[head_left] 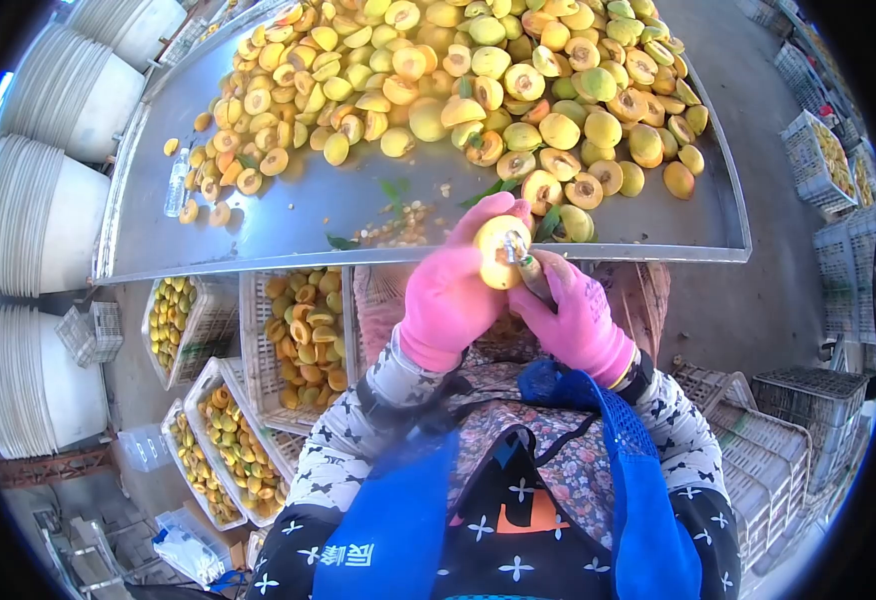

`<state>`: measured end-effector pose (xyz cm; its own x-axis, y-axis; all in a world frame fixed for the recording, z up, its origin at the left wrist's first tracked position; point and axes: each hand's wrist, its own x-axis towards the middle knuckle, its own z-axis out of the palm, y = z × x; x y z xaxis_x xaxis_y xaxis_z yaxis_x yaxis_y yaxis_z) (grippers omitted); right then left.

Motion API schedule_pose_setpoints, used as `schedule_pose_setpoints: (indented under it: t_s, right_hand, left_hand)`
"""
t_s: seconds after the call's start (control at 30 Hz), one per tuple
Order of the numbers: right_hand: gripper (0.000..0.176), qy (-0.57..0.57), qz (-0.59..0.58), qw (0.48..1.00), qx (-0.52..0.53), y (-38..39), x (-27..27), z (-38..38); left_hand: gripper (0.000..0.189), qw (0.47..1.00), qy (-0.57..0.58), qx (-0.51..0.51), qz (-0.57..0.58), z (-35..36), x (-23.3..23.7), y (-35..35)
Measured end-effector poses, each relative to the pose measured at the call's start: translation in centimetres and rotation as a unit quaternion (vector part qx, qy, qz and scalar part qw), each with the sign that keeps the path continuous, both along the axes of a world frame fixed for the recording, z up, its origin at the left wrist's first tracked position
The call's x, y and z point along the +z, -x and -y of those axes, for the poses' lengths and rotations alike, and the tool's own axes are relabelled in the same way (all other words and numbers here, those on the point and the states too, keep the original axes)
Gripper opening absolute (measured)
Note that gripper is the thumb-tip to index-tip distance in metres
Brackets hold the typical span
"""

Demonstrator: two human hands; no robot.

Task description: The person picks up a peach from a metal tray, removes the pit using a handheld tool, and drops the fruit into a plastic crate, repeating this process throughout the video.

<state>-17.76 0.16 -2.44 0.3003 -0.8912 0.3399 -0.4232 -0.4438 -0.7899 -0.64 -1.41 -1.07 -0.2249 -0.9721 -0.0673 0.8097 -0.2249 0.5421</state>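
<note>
My left hand (446, 305), in a pink glove, is closed around a yellow peach half (494, 272) with its cut face turned toward my right hand. In my right hand (586, 322), also pink-gloved, is a small hand tool (524, 259) with a shiny metal tip and a bit of green near it. The tip touches the middle of the peach half, where the pit sits; most of the handle is hidden by my fingers. Both hands are at the near edge of a metal table (288, 235), just in front of a heap of halved peaches (428, 120).
On the table lie a clear plastic bottle (176, 185), green leaves (342, 242) and scattered pits (408, 222). Below the table's edge stands a crate of peach halves (303, 400), with more filled crates (233, 430) at left. Stacked crates (758, 450) stand at right, white tubs (43, 210) at far left.
</note>
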Motion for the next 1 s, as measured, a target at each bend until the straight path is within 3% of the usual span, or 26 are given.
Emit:
schedule_pose_setpoints:
  t_s: [0.13,0.23,0.33,0.53,0.73,1.0]
  right_hand:
    - [0.038,0.063,-0.052,0.996,0.047,0.2,1.1,1.6]
    - [0.036,0.070,-0.073,0.994,0.046,0.0,2.2,1.8]
    - [0.036,0.074,-0.090,0.992,0.057,-0.3,2.1,1.4]
    - [0.038,0.094,-0.151,0.983,0.047,-0.4,3.5,1.2]
    - [0.031,0.106,-0.242,0.963,0.042,-0.8,2.2,1.3]
    - [0.029,0.067,-0.236,0.968,0.045,-1.4,0.4,1.1]
  left_hand:
    - [0.045,0.990,0.015,0.031,0.139,-0.6,-0.6,-1.0]
    - [0.041,0.998,0.025,0.041,0.032,-0.3,0.4,-2.2]
    - [0.032,0.998,0.008,0.064,0.003,-0.6,1.4,-1.8]
    - [0.021,0.989,-0.003,0.111,0.097,-0.8,2.2,-0.8]
    - [0.020,0.987,0.030,0.129,0.092,-0.8,1.5,0.0]
    - [0.022,0.982,0.008,0.152,0.113,-1.0,1.3,0.4]
